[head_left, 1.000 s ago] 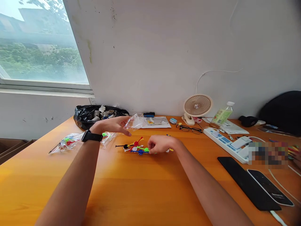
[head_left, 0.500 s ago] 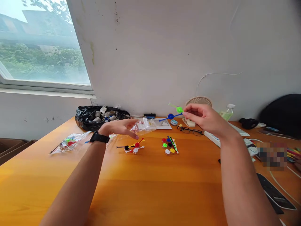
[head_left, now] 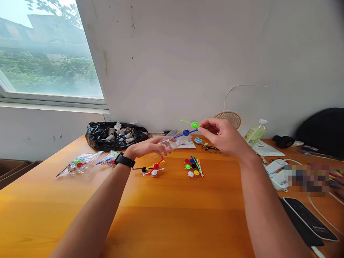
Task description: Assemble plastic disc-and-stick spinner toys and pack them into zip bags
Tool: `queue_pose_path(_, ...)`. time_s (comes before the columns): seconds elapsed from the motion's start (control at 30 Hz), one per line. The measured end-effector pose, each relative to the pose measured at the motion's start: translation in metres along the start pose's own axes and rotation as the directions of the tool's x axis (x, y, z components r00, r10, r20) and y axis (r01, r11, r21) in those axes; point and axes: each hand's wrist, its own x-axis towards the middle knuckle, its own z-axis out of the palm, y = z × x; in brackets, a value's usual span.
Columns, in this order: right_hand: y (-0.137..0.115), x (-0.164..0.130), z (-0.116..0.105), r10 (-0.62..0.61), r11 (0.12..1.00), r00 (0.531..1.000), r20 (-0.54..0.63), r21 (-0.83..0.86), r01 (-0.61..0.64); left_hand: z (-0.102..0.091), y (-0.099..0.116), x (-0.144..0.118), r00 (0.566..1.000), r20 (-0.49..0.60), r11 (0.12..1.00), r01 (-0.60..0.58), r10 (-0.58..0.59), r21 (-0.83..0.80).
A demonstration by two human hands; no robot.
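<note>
Above the middle of the orange desk (head_left: 166, 222), we are pinching a blue pin (head_left: 185, 133) and a green pin (head_left: 194, 125) together in our right hand (head_left: 220, 136), their thin stems pointing left toward the small clear bag (head_left: 172, 141) that our left hand (head_left: 149, 147) is gripping by its near end. The bag's mouth is looking limp and partly closed, so the stems are likely to be catching on the film or sliding past it. Two pins in one pinch are also apt to be twisting apart and dropping. Below, loose pins (head_left: 152, 169) and a second cluster (head_left: 194, 167) are lying near each other; a fallen pin could be mixing in there.
</note>
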Motion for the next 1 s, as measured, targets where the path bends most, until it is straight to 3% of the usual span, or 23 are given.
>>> queue_pose_path(0.13, 0.000, 0.001, 0.006, -0.005, 1.000, 0.999, 0.040, -0.024, 0.006, 0.003, -0.004, 0.003, 1.000, 0.020, 0.996, -0.010, 0.012, -0.087)
queue_pose_path(0.27, 0.005, 0.003, 0.013, 0.026, 0.999, 0.997, 0.069, -0.043, -0.023, 0.007, -0.005, 0.003, 0.996, 0.060, 0.989, 0.067, -0.060, -0.128)
queue_pose_path(0.47, 0.017, 0.002, 0.002, 0.064, 0.997, 0.995, 0.071, -0.055, -0.060, 0.001, -0.009, -0.002, 0.987, 0.063, 0.982, 0.152, -0.146, -0.113)
queue_pose_path(0.7, 0.020, -0.001, -0.006, 0.078, 0.995, 0.990, 0.119, -0.075, -0.070, -0.001, -0.011, -0.002, 0.984, 0.112, 0.980, 0.149, -0.135, -0.131)
queue_pose_path(1.0, 0.009, 0.001, 0.010, 0.028, 0.999, 0.974, 0.224, -0.038, -0.020, 0.007, -0.005, 0.002, 0.986, 0.133, 0.982, 0.123, -0.104, -0.145)
